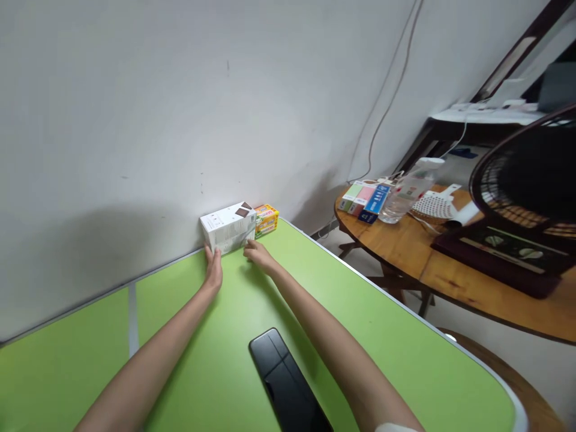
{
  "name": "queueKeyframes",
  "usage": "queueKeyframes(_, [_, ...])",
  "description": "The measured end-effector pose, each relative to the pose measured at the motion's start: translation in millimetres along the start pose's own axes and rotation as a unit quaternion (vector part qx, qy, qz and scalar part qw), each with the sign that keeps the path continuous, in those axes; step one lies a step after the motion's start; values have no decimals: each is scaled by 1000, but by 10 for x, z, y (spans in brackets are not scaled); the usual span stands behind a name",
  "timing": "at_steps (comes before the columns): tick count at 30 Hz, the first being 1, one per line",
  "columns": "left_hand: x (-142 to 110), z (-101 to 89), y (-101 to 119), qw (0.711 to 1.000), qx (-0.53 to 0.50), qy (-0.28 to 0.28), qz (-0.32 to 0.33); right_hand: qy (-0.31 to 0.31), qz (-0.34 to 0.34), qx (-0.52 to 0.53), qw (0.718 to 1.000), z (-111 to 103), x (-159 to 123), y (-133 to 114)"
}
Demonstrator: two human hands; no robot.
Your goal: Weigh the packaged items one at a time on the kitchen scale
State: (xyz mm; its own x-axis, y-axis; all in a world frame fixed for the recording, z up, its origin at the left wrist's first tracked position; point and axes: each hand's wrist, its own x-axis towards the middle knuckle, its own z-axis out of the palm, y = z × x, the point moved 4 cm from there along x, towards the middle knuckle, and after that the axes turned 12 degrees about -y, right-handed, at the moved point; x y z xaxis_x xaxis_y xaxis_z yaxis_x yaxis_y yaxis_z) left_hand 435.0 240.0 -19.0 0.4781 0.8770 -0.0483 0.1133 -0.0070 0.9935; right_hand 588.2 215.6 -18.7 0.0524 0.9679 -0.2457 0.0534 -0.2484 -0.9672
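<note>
A white cardboard box (229, 228) with a dark square printed on its top lies against the wall at the back of the green table (180, 318). My left hand (213, 270) grips its left end, thumb on the front face and fingers round the side. At the front right corner of the same box is my right hand (258, 253), its fingers curled and pressed to it. Just right of the white box sits a yellow-and-orange box (267, 220), partly hidden behind it. Nearer to me lies a black smartphone (290, 384), between my forearms.
To the right stands a round wooden table (405, 258). It bears several small boxes (365, 199), a clear plastic bottle (407, 192), a white perforated item (434, 205) and a dark fan (508, 234). Cables (396, 90) hang down the wall behind.
</note>
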Motion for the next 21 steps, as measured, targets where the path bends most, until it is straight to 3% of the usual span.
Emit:
queueKeyframes(3, [-427,-134,97,996,31,-40,-67,-15,11,0,1000,139,-288,-41])
queueKeyframes(5, [-893,-297,159,990,48,-91,-99,-57,21,-7,998,337,-556,-63])
queueKeyframes(9, [-2083,-739,245,970,57,-194,-137,-209,31,-30,977,986,-1154,-132])
queueKeyframes(11, [-2650,-998,273,965,58,-209,-145,-303,25,-38,952,1397,-1419,-206])
queueKeyframes(13, [-3138,-1298,277,969,78,-181,-149,-416,25,-54,907,1867,-1671,-292])
queueKeyframes(16, [-3741,-1813,207,975,131,-88,-159,-542,29,-78,836,2614,-1981,-410])
queueKeyframes(18, [-4064,-2187,121,973,164,-17,-163,-572,22,-115,811,3108,-2064,-449])
queueKeyframes(21, [-4413,-2765,-17,959,224,80,-151,-530,-30,-220,819,3794,-1944,-426])
